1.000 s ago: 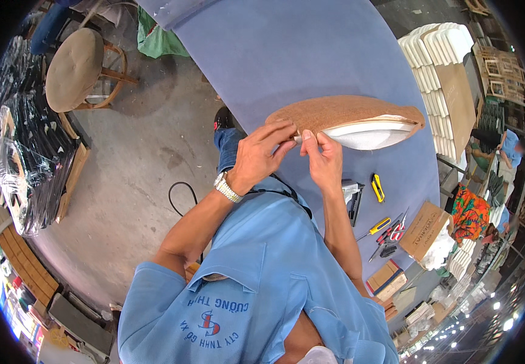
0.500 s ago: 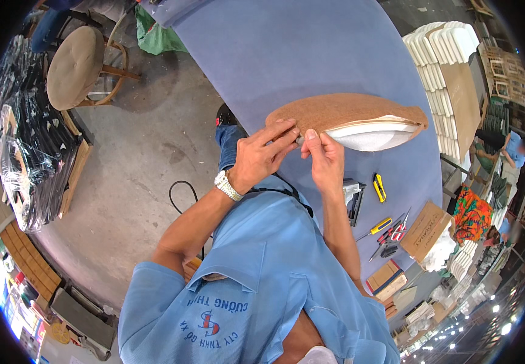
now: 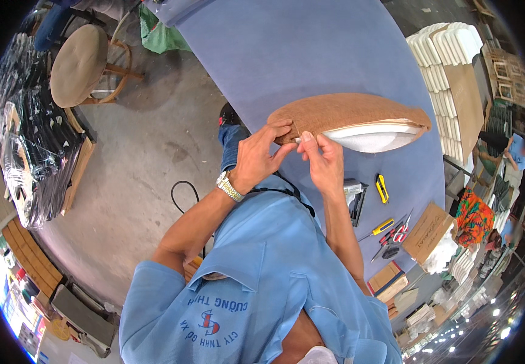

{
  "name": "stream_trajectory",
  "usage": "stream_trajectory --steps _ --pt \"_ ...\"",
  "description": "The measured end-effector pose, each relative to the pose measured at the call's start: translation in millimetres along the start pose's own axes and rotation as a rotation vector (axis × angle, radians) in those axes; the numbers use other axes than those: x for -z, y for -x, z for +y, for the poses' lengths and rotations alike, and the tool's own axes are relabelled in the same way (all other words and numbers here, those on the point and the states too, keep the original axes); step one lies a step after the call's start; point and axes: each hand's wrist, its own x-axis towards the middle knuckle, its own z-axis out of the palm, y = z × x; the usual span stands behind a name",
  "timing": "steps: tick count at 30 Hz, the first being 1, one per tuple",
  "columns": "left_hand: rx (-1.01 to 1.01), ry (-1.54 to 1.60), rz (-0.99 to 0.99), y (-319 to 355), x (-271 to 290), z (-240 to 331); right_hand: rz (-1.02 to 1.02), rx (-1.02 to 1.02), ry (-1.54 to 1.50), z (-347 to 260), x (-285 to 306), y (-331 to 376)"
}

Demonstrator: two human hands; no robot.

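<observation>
Head view: the left hand [image 3: 255, 159] has thumb and forefinger parted against the brown cushion [image 3: 353, 110], wider than half a second ago; the right hand [image 3: 323, 162] pinches its near edge. It lies on the blue table [image 3: 293, 48], one end by the table's right edge.

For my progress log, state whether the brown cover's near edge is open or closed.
Partly open: to the right of the right hand, the brown cover gapes, showing white material. Behind the left hand, I cannot tell.
</observation>
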Motion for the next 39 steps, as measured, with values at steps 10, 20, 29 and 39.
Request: stream_trajectory --steps 10,20,29,39 --pt "-0.009 -0.132 0.056 0.2 -5.7 3.7 0.007 0.29 0.18 7.8 8.1 -4.4" --pt "-0.002 -0.167 -0.299 -27.1 20.0 0.9 0.028 0.362 0.087 36.3 6.2 -11.2" --pt "-0.049 0.117 -0.392 -46.7 20.0 -20.2 0.042 0.367 0.012 34.5 -3.0 -29.3" --pt "-0.051 0.196 -0.355 -50.1 24.2 -24.5 0.084 0.443 -0.031 29.6 -13.1 -40.6"
